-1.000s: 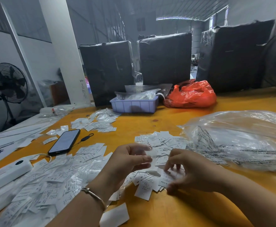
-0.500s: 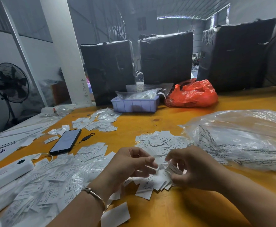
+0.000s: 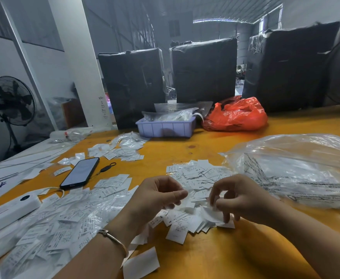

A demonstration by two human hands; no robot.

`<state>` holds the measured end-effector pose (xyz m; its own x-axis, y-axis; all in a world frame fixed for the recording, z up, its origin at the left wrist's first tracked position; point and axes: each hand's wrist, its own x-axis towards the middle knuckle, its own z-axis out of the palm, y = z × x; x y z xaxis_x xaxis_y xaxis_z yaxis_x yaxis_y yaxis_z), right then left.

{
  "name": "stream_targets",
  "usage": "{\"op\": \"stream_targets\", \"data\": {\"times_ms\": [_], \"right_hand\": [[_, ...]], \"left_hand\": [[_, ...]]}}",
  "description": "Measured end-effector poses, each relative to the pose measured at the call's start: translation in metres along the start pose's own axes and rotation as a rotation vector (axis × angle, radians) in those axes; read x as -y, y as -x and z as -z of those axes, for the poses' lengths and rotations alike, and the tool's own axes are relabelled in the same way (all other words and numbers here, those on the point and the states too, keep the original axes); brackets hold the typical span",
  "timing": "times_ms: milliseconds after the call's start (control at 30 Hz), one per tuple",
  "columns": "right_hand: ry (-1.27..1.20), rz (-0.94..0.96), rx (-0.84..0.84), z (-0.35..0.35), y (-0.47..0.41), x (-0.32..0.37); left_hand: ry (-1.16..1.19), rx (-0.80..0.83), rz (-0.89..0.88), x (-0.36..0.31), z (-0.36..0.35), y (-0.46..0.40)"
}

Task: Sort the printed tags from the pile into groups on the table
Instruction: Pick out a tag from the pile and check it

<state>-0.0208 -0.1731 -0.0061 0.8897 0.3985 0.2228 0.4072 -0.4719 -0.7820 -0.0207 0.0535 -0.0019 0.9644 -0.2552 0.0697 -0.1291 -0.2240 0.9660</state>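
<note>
Both forearms are reaching in from six o'clock over the yellow table [image 3: 215, 256]. The left hand [image 3: 157, 196], a bracelet [image 3: 112, 237] at its wrist, is curling its fingers and seems to be pinching a blurred tag. The right hand [image 3: 239, 196] is arching downward, fingertips pinching a white tag [image 3: 211, 215] above the central pile of tags [image 3: 193, 200]. A second spread of tags [image 3: 50, 224] is lying at eight o'clock.

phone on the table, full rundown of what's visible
The phone is a dark slab with a glossy, unlit screen facing up, in what looks like a black case. It lies flat on the orange table, angled, to the left of both hands and touched by neither. A black lanyard tab trails from its right side. White printed tags lie close around it; whether any touch it is unclear.
</note>
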Motion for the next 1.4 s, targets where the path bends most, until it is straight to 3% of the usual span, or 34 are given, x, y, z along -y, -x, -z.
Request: {"op": "stream_targets", "data": {"times_ms": [167,500,733,967,1400], "right_hand": [[-0.095,-0.039,-0.116,0.002,-0.002,-0.003],[-0.189,0.069,-0.270,0.002,-0.002,-0.004],[-0.502,-0.029,-0.330,0.007,0.002,0.002],[-0.771,-0.085,-0.275,0.015,0.000,0.004],[-0.562,0.216,-0.517,0.004,0.006,0.015]], "left_hand": [[0.019,0.025,-0.025,0.001,0.003,0.000],[0.090,0.083,-0.050,-0.004,0.001,0.000],[0.089,0.097,-0.089,-0.006,-0.002,0.004],[0.036,0.132,-0.090,-0.005,-0.002,0.003],[0.018,0.128,-0.144,-0.003,-0.004,0.002]]}}
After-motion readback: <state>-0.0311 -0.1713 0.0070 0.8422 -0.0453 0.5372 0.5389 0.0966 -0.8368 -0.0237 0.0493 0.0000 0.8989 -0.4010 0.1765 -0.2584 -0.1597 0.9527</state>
